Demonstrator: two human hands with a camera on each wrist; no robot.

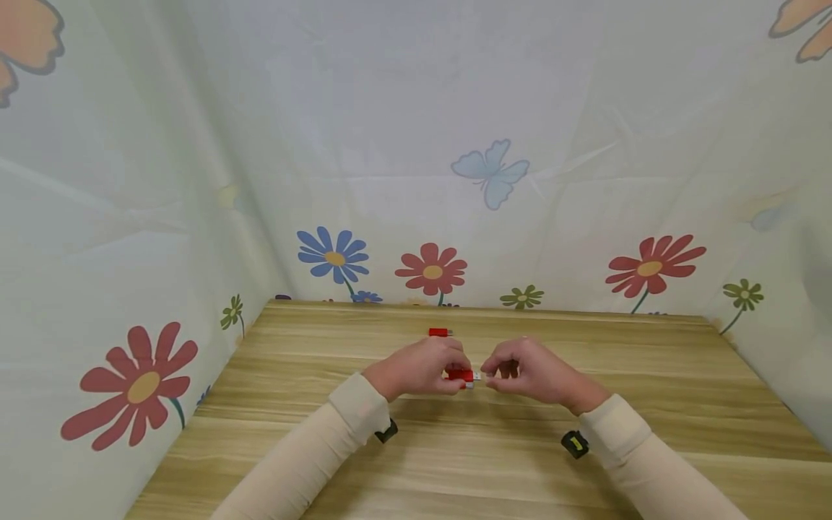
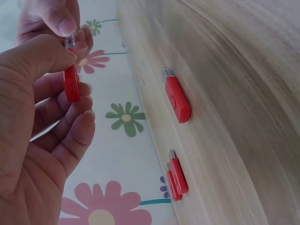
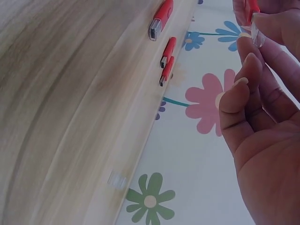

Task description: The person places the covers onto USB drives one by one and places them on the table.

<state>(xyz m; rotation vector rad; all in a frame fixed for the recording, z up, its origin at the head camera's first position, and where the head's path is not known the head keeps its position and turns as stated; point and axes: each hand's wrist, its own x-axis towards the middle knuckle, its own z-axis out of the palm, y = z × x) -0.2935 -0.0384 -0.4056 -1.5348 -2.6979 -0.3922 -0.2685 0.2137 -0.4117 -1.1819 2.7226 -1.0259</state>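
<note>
My left hand (image 1: 422,367) pinches a red USB flash drive (image 2: 71,83) between thumb and fingers, its plug end pointing toward the right hand. My right hand (image 1: 536,372) pinches a small clear plastic cap (image 3: 257,35) at that plug end. Whether the cap is on the plug or just off it, I cannot tell. On the table below the hands lies another red USB flash drive (image 2: 178,99) with a clear cap over its plug. Two more red drives (image 2: 178,176) lie side by side farther back, their metal plugs bare.
A small clear plastic piece (image 3: 117,179), apparently a loose cap, lies near the back of the wood-grain table (image 1: 364,332). Behind the table hangs a white curtain (image 1: 390,108) printed with flowers and butterflies. It also runs along both sides.
</note>
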